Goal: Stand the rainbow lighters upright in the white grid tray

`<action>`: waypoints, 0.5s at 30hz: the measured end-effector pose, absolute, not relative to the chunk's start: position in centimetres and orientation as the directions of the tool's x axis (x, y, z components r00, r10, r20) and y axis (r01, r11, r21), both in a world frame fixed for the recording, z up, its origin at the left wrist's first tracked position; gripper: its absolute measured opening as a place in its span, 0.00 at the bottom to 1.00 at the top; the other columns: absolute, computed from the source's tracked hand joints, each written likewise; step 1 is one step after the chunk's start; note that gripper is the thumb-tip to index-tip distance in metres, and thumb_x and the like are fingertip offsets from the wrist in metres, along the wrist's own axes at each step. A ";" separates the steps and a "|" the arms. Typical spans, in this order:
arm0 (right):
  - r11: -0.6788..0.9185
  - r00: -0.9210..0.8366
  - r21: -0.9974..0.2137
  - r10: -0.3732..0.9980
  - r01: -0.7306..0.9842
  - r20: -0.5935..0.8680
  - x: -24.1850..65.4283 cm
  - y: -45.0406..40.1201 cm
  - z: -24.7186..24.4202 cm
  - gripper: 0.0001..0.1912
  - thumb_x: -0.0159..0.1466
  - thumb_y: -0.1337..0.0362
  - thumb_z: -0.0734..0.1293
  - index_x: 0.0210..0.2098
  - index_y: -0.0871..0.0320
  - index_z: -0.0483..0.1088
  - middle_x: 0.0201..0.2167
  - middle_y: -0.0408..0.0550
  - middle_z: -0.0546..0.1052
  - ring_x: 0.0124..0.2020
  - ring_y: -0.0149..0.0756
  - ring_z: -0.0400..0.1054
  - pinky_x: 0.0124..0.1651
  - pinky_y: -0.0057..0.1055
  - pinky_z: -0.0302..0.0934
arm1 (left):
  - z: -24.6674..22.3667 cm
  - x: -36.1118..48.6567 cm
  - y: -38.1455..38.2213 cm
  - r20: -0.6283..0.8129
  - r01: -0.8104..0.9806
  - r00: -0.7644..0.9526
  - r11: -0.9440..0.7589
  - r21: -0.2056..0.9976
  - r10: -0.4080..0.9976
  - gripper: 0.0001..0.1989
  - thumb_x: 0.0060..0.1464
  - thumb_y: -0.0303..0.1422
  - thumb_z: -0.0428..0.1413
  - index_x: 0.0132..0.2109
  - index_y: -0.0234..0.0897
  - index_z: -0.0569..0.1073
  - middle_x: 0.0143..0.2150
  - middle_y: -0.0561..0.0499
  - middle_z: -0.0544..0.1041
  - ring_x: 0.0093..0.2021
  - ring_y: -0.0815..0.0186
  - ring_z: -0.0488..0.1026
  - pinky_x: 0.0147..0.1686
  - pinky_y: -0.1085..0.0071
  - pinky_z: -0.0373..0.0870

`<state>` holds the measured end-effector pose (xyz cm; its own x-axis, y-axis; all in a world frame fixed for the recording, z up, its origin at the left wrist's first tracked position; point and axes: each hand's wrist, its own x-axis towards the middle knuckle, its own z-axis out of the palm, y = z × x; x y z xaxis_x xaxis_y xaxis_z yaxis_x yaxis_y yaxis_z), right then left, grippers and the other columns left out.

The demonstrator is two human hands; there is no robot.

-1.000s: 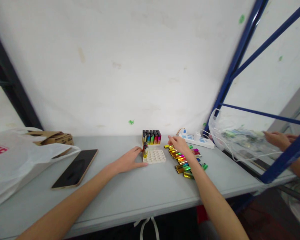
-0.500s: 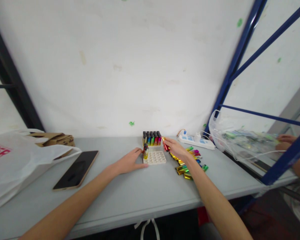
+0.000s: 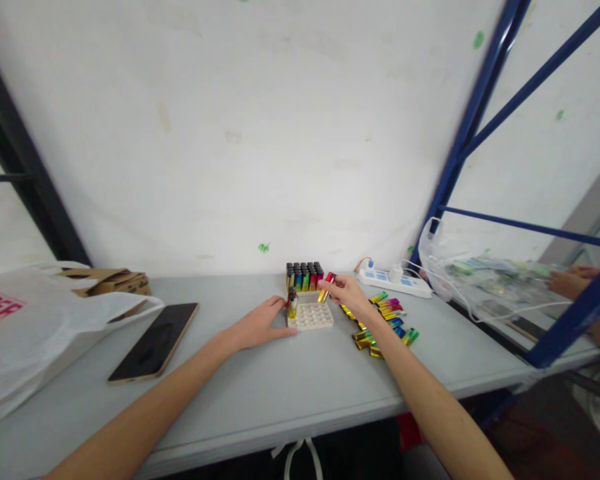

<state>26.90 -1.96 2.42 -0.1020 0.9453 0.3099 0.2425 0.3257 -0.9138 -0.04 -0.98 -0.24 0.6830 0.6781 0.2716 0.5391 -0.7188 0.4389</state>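
Red-gold lighter (image 3: 324, 292), low ctr of frame: R hand (image 3: 349, 295) clamped on top end, leaving bottom free; L hand (image 3: 261, 323) spread at white tray (image 3: 311, 326), prob. steadying it.

The left hand (image 3: 263, 325) and right hand (image 3: 353, 293) are both bare, with slim fingers. Behind each hand runs a slender, uncovered forearm, thickening towards the elbow. Lower down, between the two forearms and nearer the body than either hand, black clothing (image 3: 355, 457) shows, with a flat white drawstring (image 3: 317, 459) forming a loop over it.
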 end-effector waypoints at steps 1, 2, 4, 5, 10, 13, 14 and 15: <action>0.344 -0.115 -0.906 0.939 0.246 0.325 26.9 -1.8 2.3 0.27 0.61 0.39 0.68 0.28 0.59 0.69 0.19 0.38 0.63 0.21 0.28 0.54 0.24 0.27 0.48 | -0.2 0.0 -1.0 0.272 0.541 0.682 -0.718 0.439 0.679 0.30 0.56 0.56 0.59 0.54 0.38 0.71 0.57 0.41 0.73 0.55 0.51 0.73 0.59 0.57 0.68; 0.369 -0.125 -0.895 0.929 0.251 0.348 26.8 -1.7 2.2 0.28 0.62 0.38 0.66 0.27 0.59 0.68 0.20 0.39 0.64 0.23 0.29 0.56 0.26 0.27 0.51 | -0.2 0.0 -1.0 0.273 0.541 0.680 -0.717 0.439 0.681 0.30 0.56 0.56 0.59 0.54 0.38 0.71 0.56 0.41 0.74 0.55 0.51 0.73 0.59 0.57 0.68; 0.423 -0.157 -0.871 0.905 0.249 0.394 26.5 -1.8 2.1 0.29 0.66 0.38 0.63 0.28 0.58 0.67 0.23 0.40 0.67 0.26 0.31 0.60 0.30 0.28 0.55 | -0.3 0.0 -1.0 0.275 0.538 0.679 -0.717 0.443 0.680 0.30 0.55 0.56 0.59 0.54 0.38 0.71 0.56 0.41 0.74 0.56 0.51 0.73 0.60 0.57 0.68; 0.435 -0.182 -0.870 0.898 0.234 0.400 26.3 -1.9 2.1 0.29 0.67 0.38 0.61 0.28 0.58 0.67 0.23 0.41 0.68 0.27 0.32 0.62 0.32 0.28 0.57 | -0.3 0.0 -1.0 0.277 0.536 0.680 -0.718 0.445 0.679 0.30 0.55 0.56 0.59 0.54 0.38 0.71 0.56 0.42 0.73 0.56 0.51 0.72 0.60 0.57 0.67; 0.262 -0.210 -0.962 0.947 0.077 0.242 25.2 -2.9 2.4 0.28 0.63 0.34 0.63 0.31 0.53 0.60 0.20 0.34 0.57 0.18 0.27 0.50 0.22 0.26 0.49 | -0.5 -0.1 -0.9 0.274 0.539 0.680 -0.717 0.443 0.680 0.30 0.56 0.56 0.59 0.55 0.38 0.70 0.57 0.42 0.73 0.58 0.50 0.72 0.62 0.57 0.66; 0.174 -0.140 -0.983 0.976 0.056 0.165 24.5 -3.0 2.3 0.32 0.62 0.30 0.60 0.25 0.53 0.55 0.17 0.33 0.49 0.17 0.26 0.41 0.20 0.25 0.39 | -0.5 0.0 -0.9 0.275 0.546 0.679 -0.719 0.429 0.680 0.30 0.56 0.56 0.59 0.55 0.38 0.71 0.57 0.42 0.73 0.57 0.50 0.72 0.61 0.58 0.67; 0.153 -0.120 -0.986 0.982 0.061 0.145 24.4 -3.0 2.2 0.33 0.62 0.30 0.58 0.23 0.53 0.53 0.17 0.33 0.48 0.17 0.26 0.40 0.20 0.26 0.38 | -0.5 0.0 -0.8 0.277 0.548 0.679 -0.720 0.425 0.680 0.30 0.56 0.56 0.59 0.55 0.38 0.71 0.57 0.42 0.73 0.57 0.50 0.72 0.60 0.59 0.67; 0.126 -0.100 -0.990 0.988 0.069 0.119 24.2 -3.0 2.1 0.33 0.63 0.30 0.56 0.22 0.52 0.51 0.16 0.34 0.47 0.17 0.26 0.39 0.19 0.26 0.36 | -0.5 0.0 -0.8 0.277 0.549 0.678 -0.720 0.423 0.680 0.31 0.56 0.56 0.59 0.55 0.38 0.71 0.57 0.42 0.73 0.57 0.50 0.72 0.60 0.59 0.67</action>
